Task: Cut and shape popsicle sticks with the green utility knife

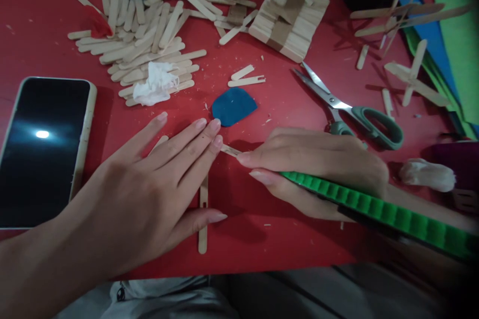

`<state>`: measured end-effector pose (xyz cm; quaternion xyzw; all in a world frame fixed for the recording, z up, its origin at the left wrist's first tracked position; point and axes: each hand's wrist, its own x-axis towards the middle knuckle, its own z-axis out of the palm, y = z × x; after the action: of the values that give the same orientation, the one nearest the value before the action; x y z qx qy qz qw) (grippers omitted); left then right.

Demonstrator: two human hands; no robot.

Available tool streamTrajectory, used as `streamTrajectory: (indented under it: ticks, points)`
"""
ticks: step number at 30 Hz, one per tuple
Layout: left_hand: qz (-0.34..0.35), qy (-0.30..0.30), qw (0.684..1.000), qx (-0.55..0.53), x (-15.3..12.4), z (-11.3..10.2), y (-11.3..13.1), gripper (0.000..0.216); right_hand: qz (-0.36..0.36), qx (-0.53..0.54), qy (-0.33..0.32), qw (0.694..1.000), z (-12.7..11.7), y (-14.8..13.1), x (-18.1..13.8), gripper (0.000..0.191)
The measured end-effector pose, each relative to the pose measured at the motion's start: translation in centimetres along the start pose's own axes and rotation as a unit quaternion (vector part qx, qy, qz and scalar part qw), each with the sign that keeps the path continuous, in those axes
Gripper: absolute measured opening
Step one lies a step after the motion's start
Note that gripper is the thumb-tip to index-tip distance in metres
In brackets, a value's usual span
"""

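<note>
While the left hand (149, 184) lies flat, fingers spread, pinning crossed craft sticks (203, 232) to the near desk (269, 244), the right hand (318, 159) grips a green ribbed tool (374, 207); farther off, a joined stick panel (290, 22) lies right of a loose heap (142, 35).

Wooden sticks (142, 40) are looking pale and matt; the phone (45, 149) screen is shining glossy; the scissors (337, 104) blades are gleaming metal; the green ridged plastic tool (374, 207) is looking smooth.
</note>
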<state>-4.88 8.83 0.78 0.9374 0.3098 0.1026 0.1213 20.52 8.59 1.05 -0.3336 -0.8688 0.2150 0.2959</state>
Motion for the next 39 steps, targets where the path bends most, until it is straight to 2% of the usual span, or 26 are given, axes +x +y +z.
streamTrajectory:
  ticks: [9,13,25,39]
  points:
    - [0.004,-0.005,1.0,0.014,-0.08,-0.14,-0.06,0.062,-0.011,0.047,0.0,0.999,-0.26,0.23,-0.5,0.015]
    - [0.003,-0.005,1.0,0.018,-0.06,-0.12,-0.07,0.062,0.01,0.043,-0.006,0.999,-0.23,0.15,-0.5,0.013]
    - [-0.002,0.001,1.0,0.013,0.02,-0.06,0.11,0.061,-0.037,0.019,-0.007,0.999,-0.37,0.33,-0.14,0.01]
    - [0.002,0.01,0.999,0.038,-0.14,0.0,0.14,0.059,-0.024,0.019,-0.027,0.999,-0.47,0.55,-0.51,0.016]
